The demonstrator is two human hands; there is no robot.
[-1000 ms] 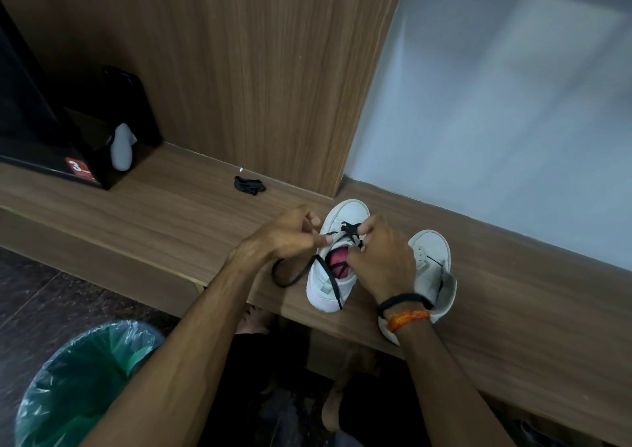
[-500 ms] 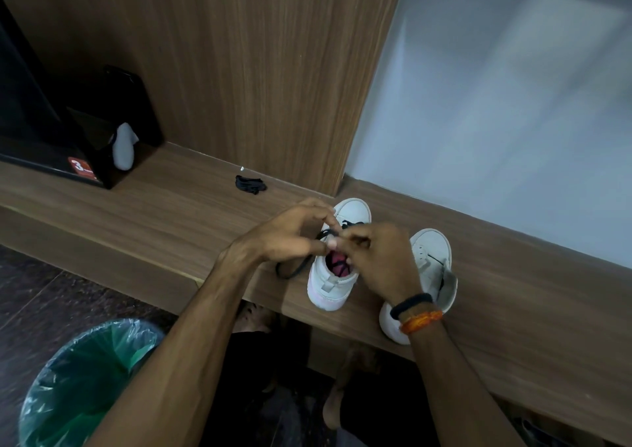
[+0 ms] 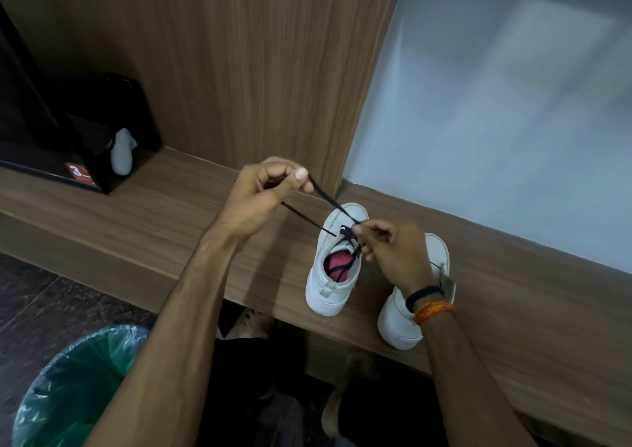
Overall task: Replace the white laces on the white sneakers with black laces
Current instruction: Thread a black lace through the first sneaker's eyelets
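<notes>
Nearest, a green-lined bin [image 3: 78, 388] on the floor, left. On the table [image 3: 154, 227]: two white sneakers; the right sneaker [image 3: 403, 323] unlaced, partly hidden by the wrist; the left sneaker [image 3: 333, 265] part-threaded with the black lace [image 3: 328, 200]. Right hand [image 3: 396, 251]: fingers pinching the lace at the eyelets. Left hand [image 3: 263, 197], farther: fingers pinching the lace, drawn taut. Risk, judged: a hard pull could tip the left sneaker or leave uneven ends.

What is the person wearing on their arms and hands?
Both arms are bare, with no sleeves showing and no gloves on the left hand or the right hand. The right wrist carries a black band and, just below it, an orange braided thread band. The left wrist has nothing on it.
</notes>
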